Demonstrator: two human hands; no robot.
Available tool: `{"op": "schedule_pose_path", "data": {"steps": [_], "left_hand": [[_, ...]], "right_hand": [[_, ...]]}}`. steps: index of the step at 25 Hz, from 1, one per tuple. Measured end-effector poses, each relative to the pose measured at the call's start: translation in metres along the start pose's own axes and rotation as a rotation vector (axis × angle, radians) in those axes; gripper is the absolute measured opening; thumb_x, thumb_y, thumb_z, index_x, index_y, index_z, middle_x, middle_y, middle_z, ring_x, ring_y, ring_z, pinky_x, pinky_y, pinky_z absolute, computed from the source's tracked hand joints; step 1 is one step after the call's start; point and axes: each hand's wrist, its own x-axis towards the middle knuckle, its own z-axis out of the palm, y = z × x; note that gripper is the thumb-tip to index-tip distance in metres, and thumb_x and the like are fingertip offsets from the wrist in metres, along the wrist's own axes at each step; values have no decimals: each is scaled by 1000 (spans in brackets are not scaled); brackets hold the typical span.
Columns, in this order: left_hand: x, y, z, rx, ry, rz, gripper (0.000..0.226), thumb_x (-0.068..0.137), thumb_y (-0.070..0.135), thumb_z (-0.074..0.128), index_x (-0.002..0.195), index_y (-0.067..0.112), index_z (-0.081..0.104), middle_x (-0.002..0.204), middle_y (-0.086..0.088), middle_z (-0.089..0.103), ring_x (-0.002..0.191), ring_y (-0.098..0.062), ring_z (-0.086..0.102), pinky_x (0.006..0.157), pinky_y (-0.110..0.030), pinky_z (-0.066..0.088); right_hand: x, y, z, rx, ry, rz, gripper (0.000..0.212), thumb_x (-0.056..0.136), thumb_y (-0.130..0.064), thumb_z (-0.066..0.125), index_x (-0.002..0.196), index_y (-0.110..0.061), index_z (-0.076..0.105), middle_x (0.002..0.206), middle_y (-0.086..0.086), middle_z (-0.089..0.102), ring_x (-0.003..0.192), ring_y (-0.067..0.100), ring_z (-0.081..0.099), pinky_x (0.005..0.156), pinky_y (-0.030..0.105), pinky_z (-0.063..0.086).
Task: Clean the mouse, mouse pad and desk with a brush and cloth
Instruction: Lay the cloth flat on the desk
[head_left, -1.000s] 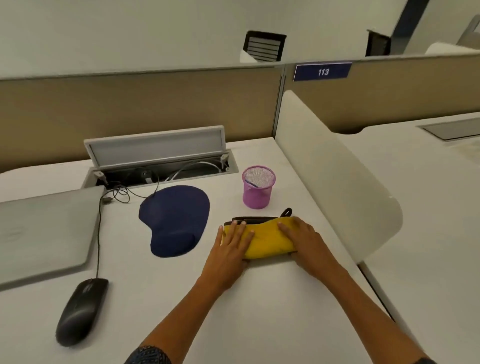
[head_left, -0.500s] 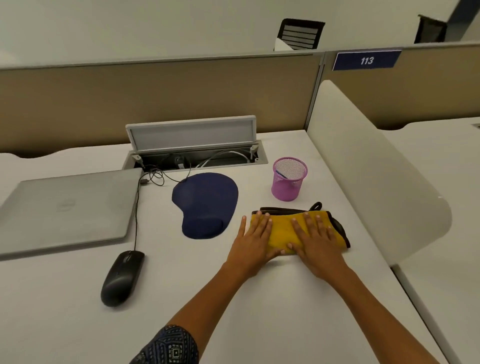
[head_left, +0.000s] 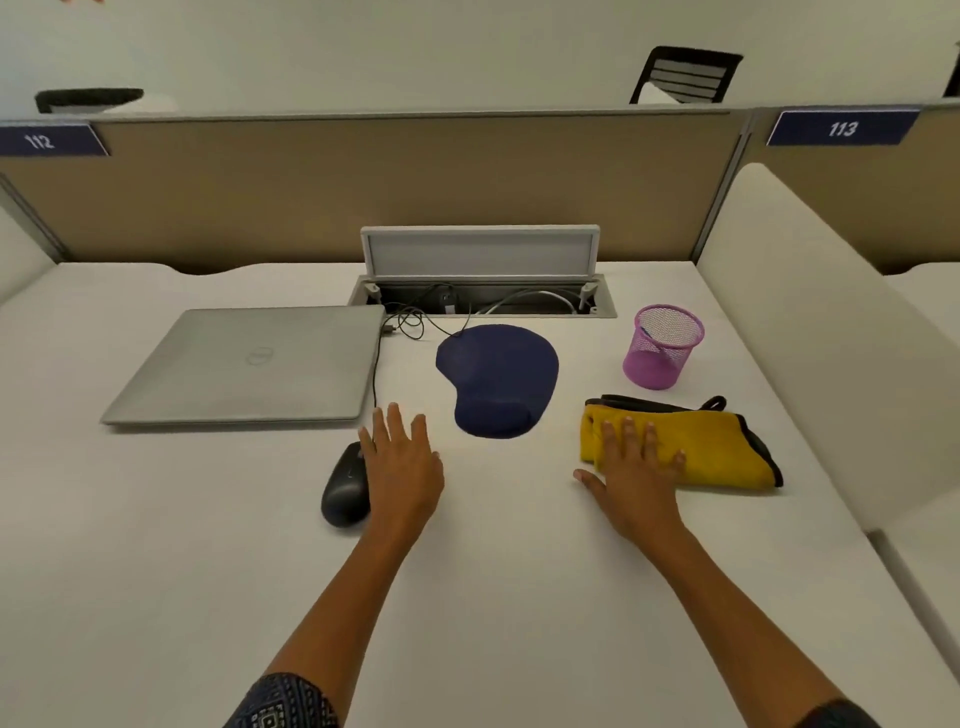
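the big white desk (head_left: 493, 597) holds a shut laptop (head_left: 249, 364) at the left. the blue mouse pad (head_left: 498, 379) sits in the middle. the yellow cloth (head_left: 717, 447) lies folded at the right. the black mouse (head_left: 345, 486) is the smallest, near the front. the left hand (head_left: 402, 467) is flat with straight fingers, just beside the mouse and hiding its right edge. the right hand (head_left: 636, 478) lies flat on the cloth. no brush shows. i think the mouse comes next: take it gently and mind its cord.
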Motion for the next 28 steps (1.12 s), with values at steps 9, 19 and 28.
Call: {"op": "schedule_pose_path", "data": {"steps": [9, 19, 28], "left_hand": [[-12, -47, -13, -292, -62, -392, 60, 81, 25, 66, 129, 6, 35, 121, -18, 48, 108, -33, 48, 87, -38, 40], [66, 42, -26, -698, -13, -206, 77, 74, 40, 74, 133, 10, 34, 130, -13, 44, 116, -28, 46, 85, -34, 45], [148, 73, -3, -621, -34, -218, 82, 77, 40, 72, 137, 7, 28, 137, -15, 37, 123, -31, 38, 96, -38, 40]], "right_hand": [[0, -19, -2, -41, 9, 44, 86, 88, -65, 28, 147, -13, -5, 158, 13, 0, 145, 35, 2, 109, 65, 10], [15, -23, -1, 121, 135, -67, 71, 89, -47, 50, 147, -19, 21, 154, 14, 23, 142, 34, 20, 110, 62, 11], [36, -21, 7, 48, 113, -88, 58, 81, -51, 39, 123, -15, 58, 129, 15, 59, 117, 35, 57, 92, 61, 41]]}}
